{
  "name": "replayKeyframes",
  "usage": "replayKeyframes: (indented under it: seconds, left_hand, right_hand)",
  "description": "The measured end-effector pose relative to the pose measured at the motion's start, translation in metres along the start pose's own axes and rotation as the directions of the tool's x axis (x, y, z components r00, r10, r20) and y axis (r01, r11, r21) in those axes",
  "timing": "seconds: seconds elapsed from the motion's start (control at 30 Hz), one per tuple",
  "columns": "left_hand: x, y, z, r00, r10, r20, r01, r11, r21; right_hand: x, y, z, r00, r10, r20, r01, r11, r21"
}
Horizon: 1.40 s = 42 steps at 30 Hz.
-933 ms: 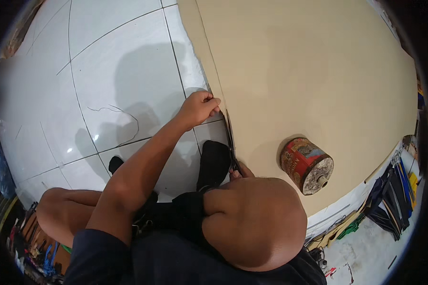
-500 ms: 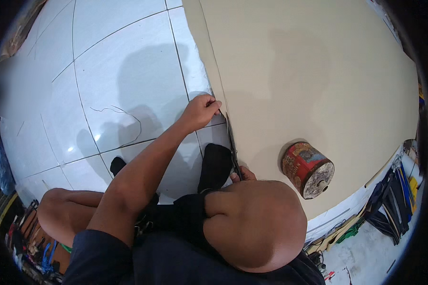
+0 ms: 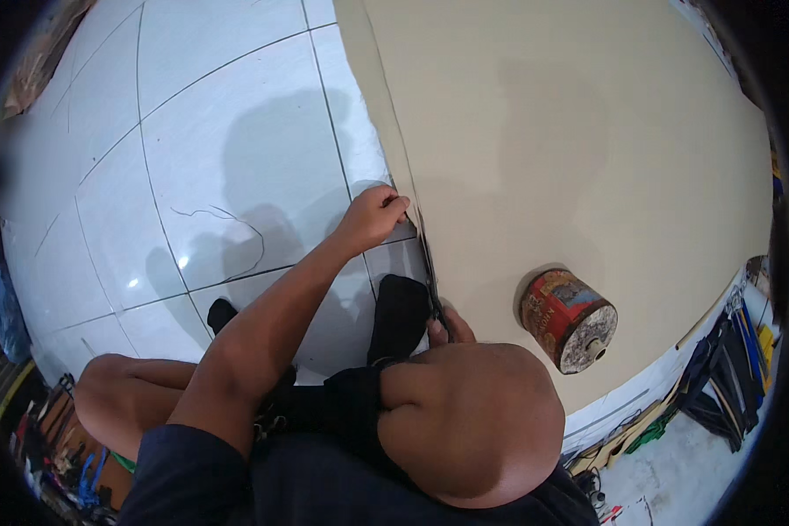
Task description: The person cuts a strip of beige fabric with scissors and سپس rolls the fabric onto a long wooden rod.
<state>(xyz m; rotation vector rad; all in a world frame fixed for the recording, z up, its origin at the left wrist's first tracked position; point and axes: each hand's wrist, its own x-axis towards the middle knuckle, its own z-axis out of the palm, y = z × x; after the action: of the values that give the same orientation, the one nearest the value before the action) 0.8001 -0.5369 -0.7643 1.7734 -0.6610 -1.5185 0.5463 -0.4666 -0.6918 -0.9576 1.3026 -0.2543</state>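
Scissors (image 3: 429, 272), clamped in my right grip (image 3: 456, 328), are seemingly trimming the sheet (image 3: 657, 175); at eleven o'clock, my left grip (image 3: 375, 219) is pinching its edge (image 3: 382, 114), likely needing tautness next.

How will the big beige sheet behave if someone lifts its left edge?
The beige sheet would probably bend easily, since its left edge looks thin. Being so broad, it may sag. The worn can resting on it might slide.

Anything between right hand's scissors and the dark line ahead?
Nothing visible lies across the dark line ahead of the right hand and its scissors. Closest is the left hand, pinching the edge of the tan sheet just left of the line; the rusty can sits well to the right.
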Motion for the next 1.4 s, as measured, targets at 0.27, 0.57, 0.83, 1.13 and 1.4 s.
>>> replayKeyframes:
  seconds: [0.27,0.57,0.83,1.13,1.4]
  left_hand:
    - [-0.001,0.003,0.002,0.997,0.053,0.05,-0.053,0.999,0.001]
    - [-0.006,-0.003,0.003,0.996,0.055,-0.065,-0.055,0.998,0.01]
    - [-0.013,-0.007,0.005,0.981,0.172,-0.095,-0.176,0.984,-0.038]
    - [-0.025,0.003,-0.001,0.972,0.144,-0.185,-0.138,0.989,0.048]
    - [-0.031,0.015,-0.009,0.958,0.2,-0.208,-0.166,0.971,0.17]
  right_hand:
    - [0.04,-0.022,-0.014,0.942,0.183,0.283,-0.201,0.979,0.036]
    - [0.037,-0.013,-0.003,0.974,0.152,0.17,-0.131,0.983,-0.128]
    - [0.068,-0.063,0.019,0.977,0.125,0.173,-0.091,0.977,-0.193]
    - [0.076,-0.067,0.025,0.974,0.172,0.15,-0.141,0.97,-0.197]
    - [0.098,-0.072,0.026,0.981,0.079,0.176,-0.034,0.969,-0.246]
